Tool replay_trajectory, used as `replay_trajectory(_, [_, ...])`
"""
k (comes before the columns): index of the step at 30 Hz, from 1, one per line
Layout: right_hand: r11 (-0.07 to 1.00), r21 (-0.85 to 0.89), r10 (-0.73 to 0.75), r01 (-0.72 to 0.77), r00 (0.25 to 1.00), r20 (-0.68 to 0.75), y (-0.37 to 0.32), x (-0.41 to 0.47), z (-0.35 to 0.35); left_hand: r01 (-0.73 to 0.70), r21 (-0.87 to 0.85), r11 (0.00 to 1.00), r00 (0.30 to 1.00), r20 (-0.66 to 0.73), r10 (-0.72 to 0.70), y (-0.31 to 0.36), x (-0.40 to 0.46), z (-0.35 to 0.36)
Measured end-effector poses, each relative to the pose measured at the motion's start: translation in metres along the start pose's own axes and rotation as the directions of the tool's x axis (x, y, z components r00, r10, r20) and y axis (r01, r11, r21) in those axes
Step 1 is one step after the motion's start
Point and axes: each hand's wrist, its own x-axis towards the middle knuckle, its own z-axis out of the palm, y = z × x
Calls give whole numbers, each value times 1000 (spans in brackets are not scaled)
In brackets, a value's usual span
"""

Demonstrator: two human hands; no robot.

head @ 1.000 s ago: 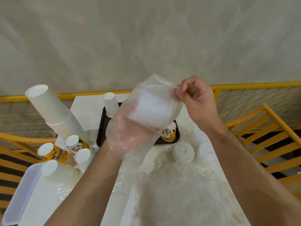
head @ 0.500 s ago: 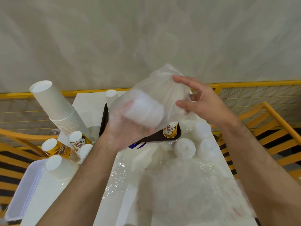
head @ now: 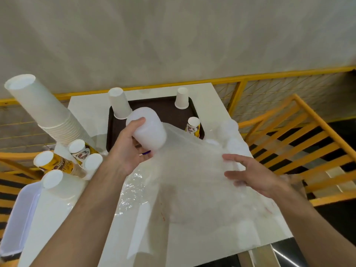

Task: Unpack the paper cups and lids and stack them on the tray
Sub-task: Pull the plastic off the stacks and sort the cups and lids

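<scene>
My left hand (head: 127, 151) grips a stack of white plastic lids (head: 147, 130), bare and tilted, just above the near edge of the dark brown tray (head: 163, 106). My right hand (head: 250, 176) holds the clear plastic bag (head: 192, 162), which trails from the lids down to the right; its fingers look loosely spread behind the film. On the tray stand upside-down cups: a white stack (head: 119, 105), a white cup (head: 182, 98) and a printed yellow cup (head: 193, 126).
A tall leaning stack of white cups (head: 44, 110) and several printed and white cup stacks (head: 63, 164) stand at the left. More lid stacks (head: 229, 132) lie right of the tray. A white bin (head: 17, 218) sits at the lower left. Yellow railings surround the white table (head: 92, 108).
The bag has come off the lid stack and been pulled down and right by my right hand. My left hand with the lids has lowered toward the tray.
</scene>
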Motion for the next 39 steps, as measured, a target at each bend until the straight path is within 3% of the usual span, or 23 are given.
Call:
replay_trajectory(8, [905, -425, -42, 27, 999, -26, 8, -18, 4, 6, 42, 999, 1000, 6, -6, -6, -8, 13])
replay_trajectory(11, [701, -706, -92, -94, 971, -220, 9, -13, 9, -4, 48, 999, 1000, 11, 3, -6, -11, 12])
replay_trajectory(13, [581, -800, -210, -149, 923, -324, 8, -13, 26, -13, 47, 999, 1000, 10, 12, -6, -13, 11])
replay_trajectory(16, [491, -868, -391, 78, 910, -139, 11, -13, 65, -20, 54, 998, 1000, 18, 19, -6, -15, 11])
replay_trajectory(19, [394, -907, -258, 149, 965, 46, 35, 2, 89, -21, 77, 997, 999, 31, 19, -6, -18, 12])
replay_trajectory(25, [277, -953, -89, 124, 991, 103, 84, 18, 97, -16, 123, 992, 999, 46, 11, -10, -19, 5])
replay_trajectory(28, [259, -958, -88, 121, 991, 101, 83, 20, 96, -14, 129, 992, 999, 49, 7, -13, -18, 5])
replay_trajectory(33, [293, -950, -229, 109, 973, 41, 65, 13, 90, -21, 158, 987, 998, 64, 11, -18, -15, 9])
replay_trajectory(39, [507, -850, -417, 145, 904, -95, 56, 1, 87, -21, 214, 977, 997, 82, 3, -23, -11, 22])
